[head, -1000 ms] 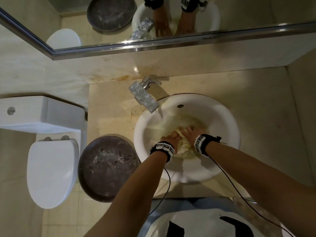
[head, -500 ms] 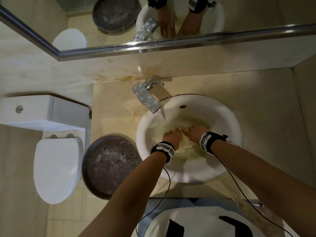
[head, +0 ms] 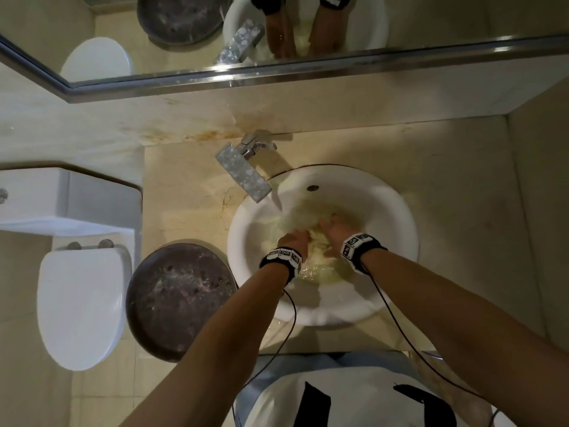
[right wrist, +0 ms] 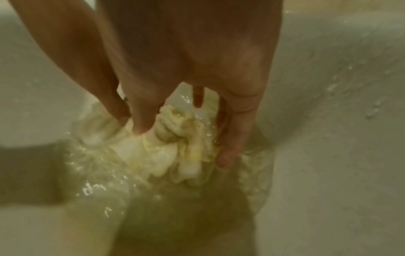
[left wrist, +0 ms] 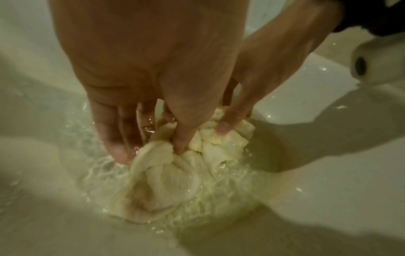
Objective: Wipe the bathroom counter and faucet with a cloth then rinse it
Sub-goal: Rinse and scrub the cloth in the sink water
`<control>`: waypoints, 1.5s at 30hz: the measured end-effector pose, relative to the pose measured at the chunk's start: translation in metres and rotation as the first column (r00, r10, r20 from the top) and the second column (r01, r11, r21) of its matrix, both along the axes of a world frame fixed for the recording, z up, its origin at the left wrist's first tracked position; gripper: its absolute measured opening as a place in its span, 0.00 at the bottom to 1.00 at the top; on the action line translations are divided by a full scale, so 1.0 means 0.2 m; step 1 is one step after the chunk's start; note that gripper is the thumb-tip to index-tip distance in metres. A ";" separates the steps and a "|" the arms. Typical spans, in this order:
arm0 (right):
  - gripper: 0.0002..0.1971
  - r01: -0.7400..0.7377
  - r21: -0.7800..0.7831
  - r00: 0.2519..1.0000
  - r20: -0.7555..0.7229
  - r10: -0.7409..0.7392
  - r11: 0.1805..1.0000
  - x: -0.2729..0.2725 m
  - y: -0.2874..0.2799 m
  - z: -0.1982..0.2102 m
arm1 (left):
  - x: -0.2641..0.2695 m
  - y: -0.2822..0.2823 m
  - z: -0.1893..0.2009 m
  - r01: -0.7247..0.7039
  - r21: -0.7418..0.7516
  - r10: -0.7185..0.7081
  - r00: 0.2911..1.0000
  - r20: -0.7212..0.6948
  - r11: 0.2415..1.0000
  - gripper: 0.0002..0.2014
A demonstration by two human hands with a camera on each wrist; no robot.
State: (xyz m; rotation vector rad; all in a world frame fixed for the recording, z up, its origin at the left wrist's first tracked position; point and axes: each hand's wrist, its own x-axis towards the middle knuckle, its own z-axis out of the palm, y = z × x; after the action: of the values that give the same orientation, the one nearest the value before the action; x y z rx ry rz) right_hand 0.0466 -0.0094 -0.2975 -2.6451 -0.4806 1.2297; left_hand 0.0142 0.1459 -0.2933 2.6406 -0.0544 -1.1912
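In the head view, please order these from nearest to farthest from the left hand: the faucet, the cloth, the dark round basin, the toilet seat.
From the left hand:
1. Cloth, in its grip, inside the sink.
2. Faucet, beyond the hand, at the sink's far-left edge.
3. Dark round basin, left of the sink; nearly tied with the faucet.
4. Toilet seat, farthest left.

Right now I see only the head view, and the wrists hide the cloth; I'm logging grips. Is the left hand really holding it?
Observer: Yes. The left wrist view shows the left hand pinching a fold of the cloth between thumb and fingers.
Operator: And the right?
Observer: The right hand grips the bunched middle, thumb on one side and fingers on the other.
Operator: Is the cloth submerged?
Observer: Partly. Its lower folds lie in cloudy yellowish water in the sink.
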 end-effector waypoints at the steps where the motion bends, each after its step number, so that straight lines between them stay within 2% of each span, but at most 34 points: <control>1: 0.50 0.059 -0.011 0.998 -0.001 -0.059 0.998 0.00 0.01 0.01 | 0.00 0.00 0.02 -0.025 0.018 0.024 1.000 0.019 1.000 0.22; 3: 0.60 0.185 -0.039 0.982 -0.024 -0.186 0.982 0.00 0.04 0.03 | -0.01 -0.02 0.05 -0.089 0.047 0.085 0.993 0.077 0.995 0.26; 5: 0.60 0.217 -0.077 0.973 -0.065 -0.222 0.973 -0.02 0.06 0.00 | -0.02 -0.04 0.06 -0.155 0.010 0.154 0.986 0.067 0.988 0.31; 7: 0.52 0.157 -0.074 0.984 -0.077 -0.162 0.985 -0.04 0.06 -0.04 | -0.03 -0.06 0.04 -0.226 -0.053 0.228 0.973 0.025 0.973 0.31; 10: 0.38 0.113 0.002 0.992 -0.062 -0.113 0.994 -0.07 0.05 -0.07 | -0.03 -0.09 -0.01 -0.259 -0.128 0.263 0.965 0.014 0.957 0.21; 12: 0.32 0.090 0.047 0.996 -0.015 -0.089 0.995 -0.06 0.04 -0.06 | -0.02 -0.09 -0.01 -0.231 -0.136 0.236 0.971 0.026 0.963 0.17; 16: 0.28 0.005 0.084 1.000 0.007 -0.006 0.996 -0.02 0.00 0.01 | 0.03 -0.05 0.04 -0.110 -0.065 0.113 0.993 0.040 0.992 0.19; 18: 0.25 -0.085 0.040 0.994 0.067 0.082 0.996 0.02 -0.01 0.06 | 0.05 -0.02 0.09 -0.038 -0.033 0.040 0.997 0.063 0.999 0.20; 19: 0.25 -0.114 0.012 0.987 0.114 0.112 0.993 0.05 -0.01 0.08 | 0.06 -0.01 0.11 -0.024 -0.031 0.026 0.997 0.075 0.999 0.22; 21: 0.37 -0.191 0.025 0.965 0.187 0.183 0.981 0.06 -0.02 0.09 | 0.07 -0.01 0.14 -0.002 -0.016 0.004 0.996 0.090 1.000 0.25; 23: 0.49 -0.349 0.014 0.929 0.138 0.344 0.937 0.05 -0.03 0.07 | 0.07 -0.01 0.16 0.056 0.010 -0.056 0.994 0.092 0.998 0.26; 25: 0.54 -0.463 -0.027 0.881 0.099 0.463 0.886 0.04 -0.03 0.04 | 0.06 -0.02 0.15 0.121 0.034 -0.122 0.992 0.045 0.992 0.29; 26: 0.55 -0.482 -0.048 0.873 0.067 0.484 0.875 0.04 -0.03 0.03 | 0.05 -0.03 0.14 0.109 0.025 -0.110 0.994 0.019 0.994 0.30; 29: 0.55 -0.439 -0.089 0.899 -0.044 0.437 0.894 0.03 0.02 0.03 | -0.01 -0.06 0.08 -0.038 -0.048 0.038 0.999 -0.015 0.998 0.33; 31: 0.53 -0.397 -0.113 0.918 -0.041 0.395 0.911 0.02 0.05 0.04 | -0.03 -0.07 0.05 -0.149 -0.083 0.147 0.989 -0.023 0.985 0.37; 33: 0.45 -0.318 -0.090 0.947 0.009 0.320 0.944 0.00 0.07 0.04 | -0.02 -0.07 0.05 -0.210 -0.105 0.207 0.978 -0.040 0.972 0.36; 36: 0.30 -0.183 -0.046 0.982 0.046 0.185 0.982 -0.01 0.06 0.05 | 0.03 -0.06 0.09 -0.166 -0.087 0.169 0.985 0.024 0.982 0.17; 38: 0.22 -0.116 -0.026 0.991 0.064 0.117 0.993 0.00 0.04 0.10 | 0.08 -0.05 0.14 -0.118 -0.058 0.121 0.991 0.050 0.991 0.11; 40: 0.26 -0.045 -0.010 0.988 0.146 0.046 0.999 0.02 0.00 0.14 | 0.11 -0.03 0.17 -0.099 -0.007 0.099 0.992 0.082 0.995 0.11; 42: 0.33 -0.002 0.003 0.962 0.272 0.002 1.000 0.02 -0.02 0.15 | 0.10 -0.01 0.18 -0.128 0.037 0.121 0.981 0.154 0.991 0.14; 44: 0.36 -0.036 0.041 0.961 0.276 0.023 0.999 0.02 -0.01 0.15 | 0.08 -0.02 0.16 -0.134 0.046 0.122 0.970 0.208 0.990 0.15; 45: 0.35 -0.057 0.051 0.973 0.226 0.044 0.997 0.01 -0.01 0.13 | 0.06 -0.04 0.15 -0.122 0.044 0.112 0.978 0.175 0.992 0.14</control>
State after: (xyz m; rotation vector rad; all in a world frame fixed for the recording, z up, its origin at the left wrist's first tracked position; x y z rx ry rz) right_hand 0.0478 -0.0110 -0.2705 -2.7513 -0.6126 0.9173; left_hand 0.0269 0.1388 -0.2626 2.7462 0.1031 -0.9380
